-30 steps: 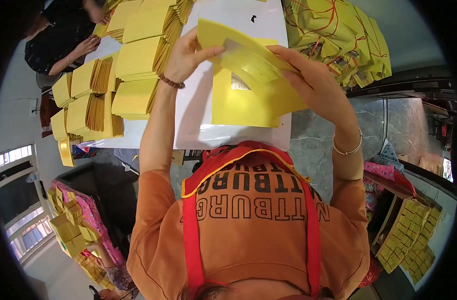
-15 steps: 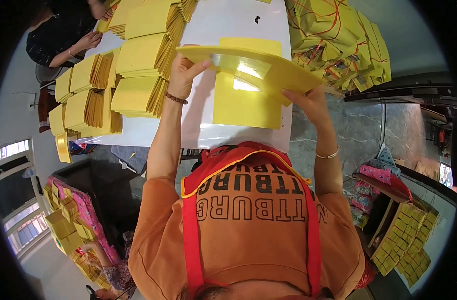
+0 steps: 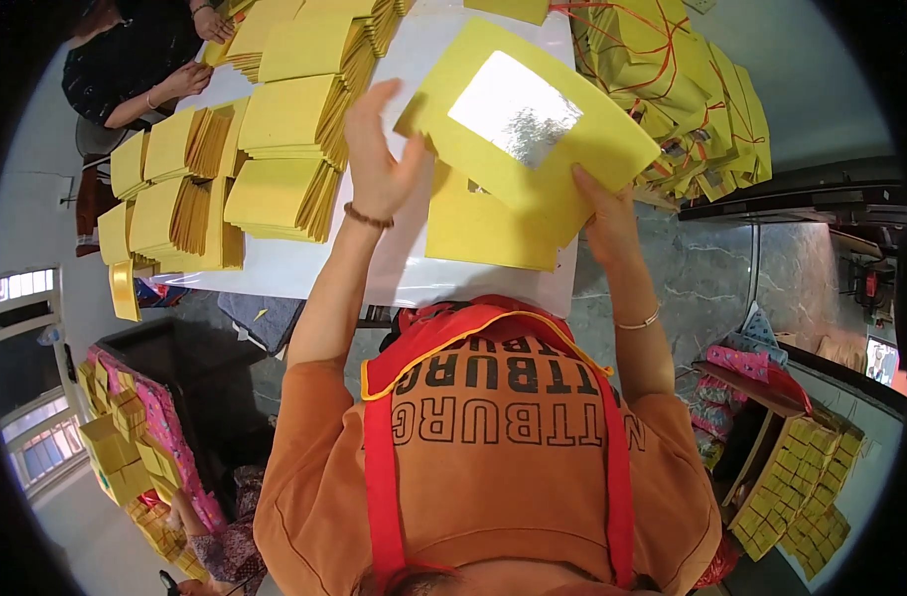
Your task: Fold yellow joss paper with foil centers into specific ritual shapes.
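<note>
head view | left fisheye of a head-worn pair | faces steeply down | orange printed shirt close below | flat white worktop farther, ahead

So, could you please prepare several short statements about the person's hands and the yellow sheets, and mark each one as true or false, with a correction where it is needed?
1. The right-hand grip holds the raised yellow sheet, and the left-hand grip is beside its left corner. True.
2. The left-hand grip is closed into a fist. False: it is open, thumb apart from the fingers.
3. A second yellow sheet lies on the white table, partly covered from view by the raised one. True.
4. The raised yellow sheet shows a red patch. False: its rectangular patch is shiny silver.
5. A yellow heap is to the right of the second yellow sheet. True.
</note>
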`<state>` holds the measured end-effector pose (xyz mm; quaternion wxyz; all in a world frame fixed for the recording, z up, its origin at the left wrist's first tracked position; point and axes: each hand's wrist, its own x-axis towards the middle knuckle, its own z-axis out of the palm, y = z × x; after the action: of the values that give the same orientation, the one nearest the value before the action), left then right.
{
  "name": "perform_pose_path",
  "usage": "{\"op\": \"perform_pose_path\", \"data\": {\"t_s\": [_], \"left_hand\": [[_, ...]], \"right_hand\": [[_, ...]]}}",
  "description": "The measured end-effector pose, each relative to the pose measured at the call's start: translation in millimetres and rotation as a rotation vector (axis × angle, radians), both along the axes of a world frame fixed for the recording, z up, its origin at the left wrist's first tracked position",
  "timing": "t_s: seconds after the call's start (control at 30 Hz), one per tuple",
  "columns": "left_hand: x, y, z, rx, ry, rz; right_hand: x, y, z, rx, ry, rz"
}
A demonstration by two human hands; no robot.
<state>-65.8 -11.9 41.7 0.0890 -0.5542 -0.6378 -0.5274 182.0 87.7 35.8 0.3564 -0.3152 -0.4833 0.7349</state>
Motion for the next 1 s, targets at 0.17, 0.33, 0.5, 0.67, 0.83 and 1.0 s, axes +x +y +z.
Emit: {"op": "perform_pose_path", "data": {"t_s": [0.17,0.33,0.5,0.67,0.83,1.0], "left_hand": [[69,-22,12,-0.200,0.626,-0.075],[84,-21,-12,-0.257,0.598,-0.010],[55,-23,-18,-0.243,0.316,-0.299],[39,-46,-18,-0.395,0.216,-0.544],[39,-60,-19,-0.476,0.311,-0.583],[45,-66,-23,-0.507,0.131,-0.475]], "right_hand": [[-4,-27,-11,-0.352,0.236,-0.135],[-9,-58,-11,-0.488,0.210,-0.182],[43,-62,-21,-0.316,0.241,0.122],[62,-42,-33,0.902,-0.472,-0.088],[47,-34,-22,1.248,-0.461,0.263],[43,-33,-31,1.042,-0.443,0.277]]}}
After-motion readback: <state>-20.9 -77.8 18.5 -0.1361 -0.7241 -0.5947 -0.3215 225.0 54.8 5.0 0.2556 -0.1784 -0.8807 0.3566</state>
